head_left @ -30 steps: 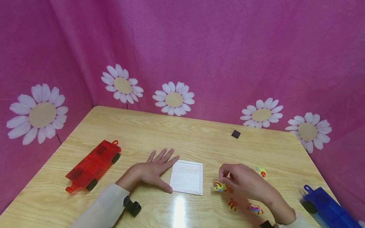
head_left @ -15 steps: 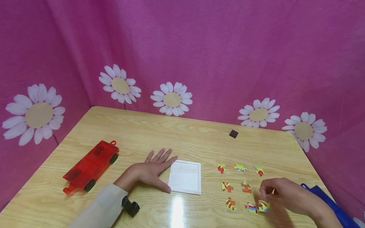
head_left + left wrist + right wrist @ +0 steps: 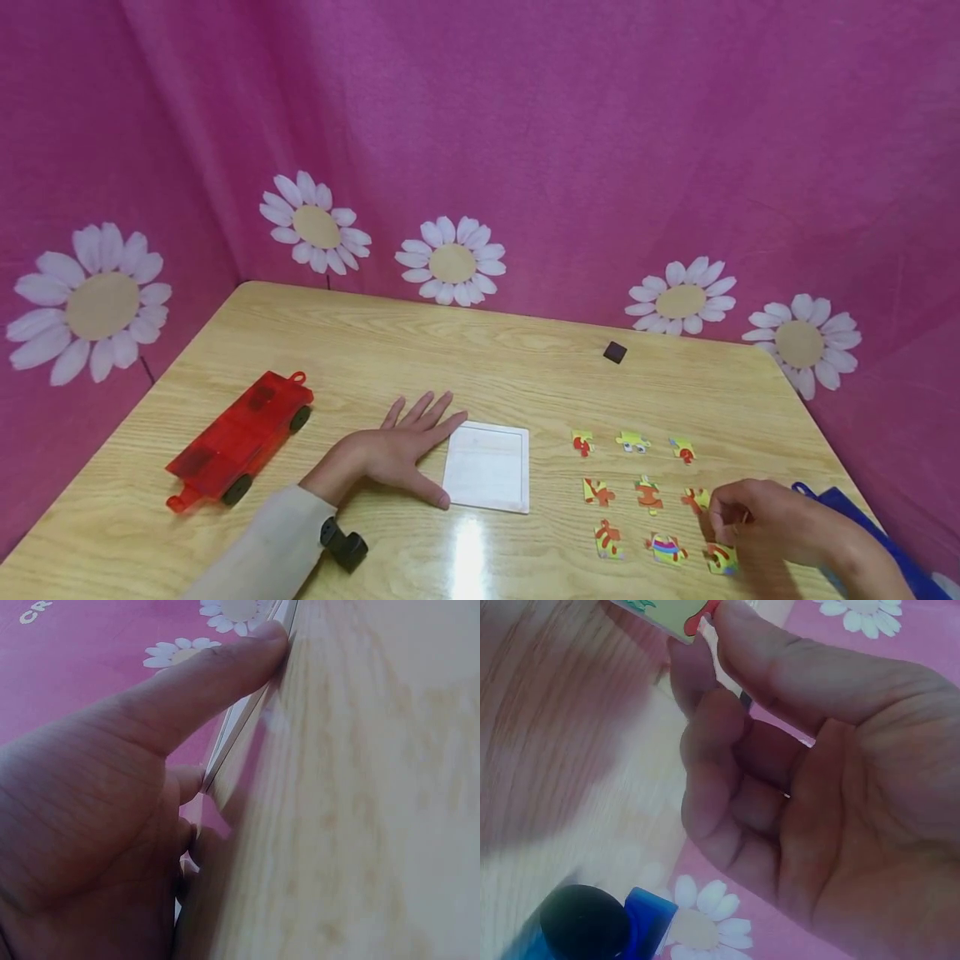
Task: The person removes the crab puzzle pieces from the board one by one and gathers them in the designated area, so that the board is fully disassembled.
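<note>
Fingers spread, my left hand [image 3: 401, 458] lies beside a white square board with a raised rim [image 3: 486, 502]. Its index finger and thumb touch the board's left edge; the left wrist view shows the thumb [image 3: 217, 679] along that edge. At the right, my right hand [image 3: 772, 517] pinches the corner of a yellow jigsaw piece with red [image 3: 722, 560] between thumb and index finger. That piece [image 3: 664, 616] shows only partly in the right wrist view. More jigsaw pieces lie in rows to the left, among them a rainbow-striped piece [image 3: 665, 548] and an orange one [image 3: 648, 495].
A red toy car base [image 3: 240, 433] stands at the left of the wooden table [image 3: 360, 333]. A blue one [image 3: 862, 521] is partly hidden behind the right forearm. One small dark square [image 3: 615, 352] lies toward the back. Pink flowered cloth [image 3: 525, 150] surrounds the table.
My right hand has moved from the middle of the jigsaw pieces to their right side. The lower-right piece has shifted right, away from the rainbow-striped one. My left hand stays put.
</note>
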`<state>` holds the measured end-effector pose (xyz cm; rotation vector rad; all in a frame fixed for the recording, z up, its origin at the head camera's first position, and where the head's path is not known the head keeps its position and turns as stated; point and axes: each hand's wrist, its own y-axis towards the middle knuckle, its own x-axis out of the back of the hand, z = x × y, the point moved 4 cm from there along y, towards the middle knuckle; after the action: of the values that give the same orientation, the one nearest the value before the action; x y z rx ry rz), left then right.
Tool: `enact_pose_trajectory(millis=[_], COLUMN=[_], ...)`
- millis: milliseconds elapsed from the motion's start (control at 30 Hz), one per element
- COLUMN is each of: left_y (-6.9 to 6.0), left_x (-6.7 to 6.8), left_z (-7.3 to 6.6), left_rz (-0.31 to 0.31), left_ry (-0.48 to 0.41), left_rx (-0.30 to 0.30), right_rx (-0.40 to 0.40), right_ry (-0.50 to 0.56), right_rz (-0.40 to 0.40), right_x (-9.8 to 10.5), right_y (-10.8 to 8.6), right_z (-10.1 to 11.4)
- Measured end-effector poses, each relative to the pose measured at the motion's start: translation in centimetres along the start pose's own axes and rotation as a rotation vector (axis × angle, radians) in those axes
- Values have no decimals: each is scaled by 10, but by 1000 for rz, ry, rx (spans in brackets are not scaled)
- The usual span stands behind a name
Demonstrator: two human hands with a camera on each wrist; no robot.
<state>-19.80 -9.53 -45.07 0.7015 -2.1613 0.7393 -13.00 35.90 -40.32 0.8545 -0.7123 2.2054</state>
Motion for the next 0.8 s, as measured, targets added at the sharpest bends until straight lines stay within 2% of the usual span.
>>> enact_pose_trajectory(millis=[167, 233, 367, 500, 700, 800], left_y=[0, -1, -4, -8, -9, -9], left_x=[0, 0, -2, -3, 0, 3], left_z=[1, 1, 3, 5, 7, 7], left_rz=[-4, -5, -6, -13, -45, -95], left_ry=[1, -2, -12, -20, -91, -100], left_rx=[6, 8, 6, 1, 4, -17], right_rx=[-129, -156, -159, -161, -144, -89], right_ry=[-71, -104, -111, -102, -224, -284], right_rz=[-42, -73, -128, -174, -299, -371], right_x=[3, 3, 3, 4, 7, 5], right_y=[1, 1, 6, 23, 59, 75], right_z=[-5, -4, 10, 39, 78, 91])
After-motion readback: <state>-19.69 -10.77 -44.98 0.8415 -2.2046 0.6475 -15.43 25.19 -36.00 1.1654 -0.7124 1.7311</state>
